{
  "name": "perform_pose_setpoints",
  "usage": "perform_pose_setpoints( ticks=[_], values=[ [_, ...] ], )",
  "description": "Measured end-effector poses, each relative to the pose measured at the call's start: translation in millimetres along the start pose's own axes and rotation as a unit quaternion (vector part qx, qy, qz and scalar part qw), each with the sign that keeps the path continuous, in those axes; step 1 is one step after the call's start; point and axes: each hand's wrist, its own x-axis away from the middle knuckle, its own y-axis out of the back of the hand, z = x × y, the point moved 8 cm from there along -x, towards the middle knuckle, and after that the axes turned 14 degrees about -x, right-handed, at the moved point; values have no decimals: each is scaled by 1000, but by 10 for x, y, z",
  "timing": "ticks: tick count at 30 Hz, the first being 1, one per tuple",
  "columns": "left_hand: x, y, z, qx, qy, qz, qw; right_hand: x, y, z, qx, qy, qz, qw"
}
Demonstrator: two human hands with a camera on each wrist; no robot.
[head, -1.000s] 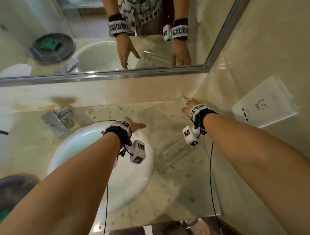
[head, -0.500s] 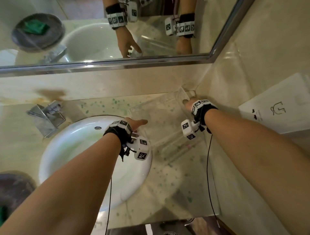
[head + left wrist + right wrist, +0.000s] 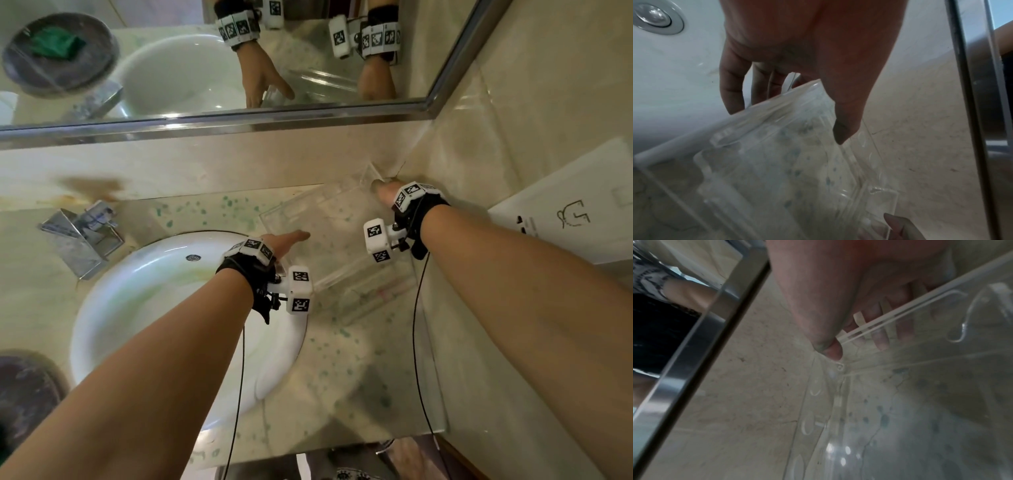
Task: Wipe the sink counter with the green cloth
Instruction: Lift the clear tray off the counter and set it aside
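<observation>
The green cloth (image 3: 54, 42) shows only as a reflection in the mirror, lying in a dark bowl. A clear plastic tray (image 3: 335, 233) hangs tilted over the speckled counter (image 3: 342, 377), right of the sink. My left hand (image 3: 294, 240) grips its near left edge, thumb on top and fingers underneath. The left wrist view shows this left hand (image 3: 789, 116) on the tray (image 3: 787, 162). My right hand (image 3: 385, 192) pinches the far right corner by the wall. In the right wrist view the right hand (image 3: 855, 345) has its thumb over the tray (image 3: 941, 386) rim and its fingers below.
A white round sink (image 3: 154, 308) lies left of the tray, with a chrome faucet (image 3: 82, 236) behind it. The dark bowl (image 3: 24, 394) sits at the lower left edge. The mirror frame (image 3: 239, 120) runs along the back wall. A white box (image 3: 565, 205) hangs on the right wall.
Both hands reached the clear tray lying on the counter, took hold of its edges and raised it off the surface at a tilt. The head view has moved closer.
</observation>
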Motion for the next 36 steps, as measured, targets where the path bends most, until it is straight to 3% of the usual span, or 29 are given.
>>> perform_pose_setpoints(
  ticks=[8,13,18,22,29,36],
  values=[
    [65,91,19,81,-16,-2,997,161,98,-22,-24,-20,-25,999],
    [145,290,216,149,-34,-48,987,217,-65,-73,-103,-38,0,994],
    [371,663,379,146,-73,-95,982,506,-256,-27,-189,-45,-6,981],
    [509,950,541,174,-103,-93,975,753,-373,88,-238,-33,-1,971],
    [824,1518,964,129,-152,-104,974,948,-653,162,-336,-3,33,941],
    [964,1921,1506,108,-166,-145,969,2121,-849,541,-446,6,32,894]
  ],
)
